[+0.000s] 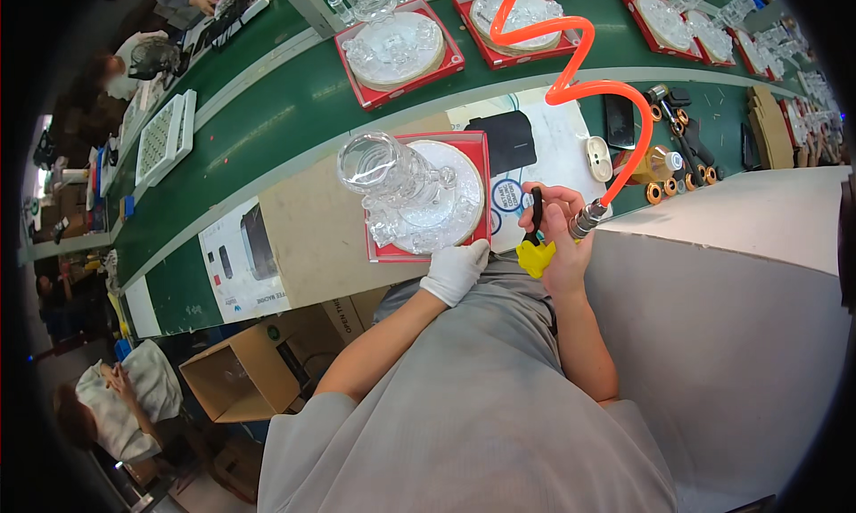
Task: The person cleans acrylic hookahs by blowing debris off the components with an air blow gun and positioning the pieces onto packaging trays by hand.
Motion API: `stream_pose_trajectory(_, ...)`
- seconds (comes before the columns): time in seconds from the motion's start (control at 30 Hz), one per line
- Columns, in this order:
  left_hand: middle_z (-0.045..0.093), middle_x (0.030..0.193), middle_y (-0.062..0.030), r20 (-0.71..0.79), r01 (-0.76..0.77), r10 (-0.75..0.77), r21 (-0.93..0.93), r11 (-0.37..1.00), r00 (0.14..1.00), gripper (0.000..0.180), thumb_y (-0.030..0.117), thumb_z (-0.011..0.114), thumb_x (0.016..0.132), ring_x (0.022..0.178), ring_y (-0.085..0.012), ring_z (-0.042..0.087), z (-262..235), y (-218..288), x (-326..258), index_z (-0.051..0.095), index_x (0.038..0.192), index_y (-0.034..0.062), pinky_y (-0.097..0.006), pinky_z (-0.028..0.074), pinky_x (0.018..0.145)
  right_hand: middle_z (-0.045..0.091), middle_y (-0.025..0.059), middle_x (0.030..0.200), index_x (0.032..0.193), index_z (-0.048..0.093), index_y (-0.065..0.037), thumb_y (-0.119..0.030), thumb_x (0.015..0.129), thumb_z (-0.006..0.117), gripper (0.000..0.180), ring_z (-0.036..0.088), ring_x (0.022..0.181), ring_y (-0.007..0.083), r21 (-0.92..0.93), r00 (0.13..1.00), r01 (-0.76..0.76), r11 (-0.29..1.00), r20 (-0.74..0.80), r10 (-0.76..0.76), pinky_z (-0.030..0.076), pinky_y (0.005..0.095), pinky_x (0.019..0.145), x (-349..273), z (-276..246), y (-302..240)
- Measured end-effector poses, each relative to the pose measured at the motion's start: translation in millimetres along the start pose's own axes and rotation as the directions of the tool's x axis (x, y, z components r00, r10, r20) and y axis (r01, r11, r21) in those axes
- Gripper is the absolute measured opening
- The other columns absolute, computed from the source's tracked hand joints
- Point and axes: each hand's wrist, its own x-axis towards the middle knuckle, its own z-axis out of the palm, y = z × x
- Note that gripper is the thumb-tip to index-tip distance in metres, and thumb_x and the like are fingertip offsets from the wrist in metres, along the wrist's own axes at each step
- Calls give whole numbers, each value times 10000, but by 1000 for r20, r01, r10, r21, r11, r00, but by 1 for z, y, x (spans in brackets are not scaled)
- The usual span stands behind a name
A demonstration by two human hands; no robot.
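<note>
Clear glass piece (pixel 406 188) sits on the red tray (pixel 426 248). Your gloved left hand (pixel 455 270) touches the tray's near edge, grip loose. Your right hand (pixel 557 237) grips the yellow-and-black air tool (pixel 536 246).

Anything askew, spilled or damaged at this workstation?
Nothing stands out. The clear plastic part sits squarely in its red tray, steadied by the gloved left hand; the right hand holds the air tool.

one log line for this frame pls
left hand: gloved, on red tray edge | right hand: grips air tool, orange hose | clear glass piece on tray
</note>
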Motion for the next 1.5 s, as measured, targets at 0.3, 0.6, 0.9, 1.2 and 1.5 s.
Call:
stream_pose_trajectory(0.3, 597, 621, -127, -8, 7, -8, -121, 993, 1000, 91, 239, 613, 858, 568, -326, 609, 0, -3, -1, 627, 825, 155, -431, 471, 507, 612, 199, 1142, 1093, 500, -3, -113, 950, 525, 182, 588, 745, 126, 8, 992, 125, 992, -26, -125, 462, 268, 683, 31, 5, 2)
stream_pose_trajectory(0.6, 631, 651, -120, 36, -109, 121, -231, 967, 992, 96, 242, 620, 824, 582, -315, 628, -12, -2, -2, 665, 846, 160, -418, 505, 551, 593, 199, 1172, 1093, 496, 2, -51, 950, 506, 153, 596, 748, 129, -32, 946, 324, 945, 32, -323, 451, 254, 671, 92, 29, 27)
stream_pose_trajectory(0.9, 659, 700, -80, 47, 198, -205, -536, 821, 978, 96, 164, 679, 799, 607, -257, 634, -85, -38, -66, 684, 859, 89, -334, 513, 598, 644, 169, 1070, 1041, 541, 6, -129, 973, 508, 155, 592, 696, 138, -18, 949, 269, 963, 178, -262, 452, 258, 611, 158, 69, 38)
stream_pose_trajectory(1.2, 615, 815, -56, -422, 164, -189, -97, 982, 887, 97, 131, 721, 733, 788, -277, 597, -99, -100, -95, 677, 820, 131, -389, 488, 700, 644, 199, 1047, 1027, 552, 26, -172, 960, 531, 210, 600, 702, 171, 189, 926, 97, 977, 343, -159, 464, 284, 633, 174, 130, 59)
stream_pose_trajectory(1.5, 608, 877, -10, -411, 27, 8, 78, 997, 911, 215, 111, 748, 698, 845, -237, 588, -79, -94, -87, 665, 887, 172, -391, 454, 776, 617, 219, 1120, 1045, 545, 28, -145, 962, 510, 195, 600, 743, 165, -66, 981, 87, 994, 180, -74, 466, 274, 661, 109, 50, -26)
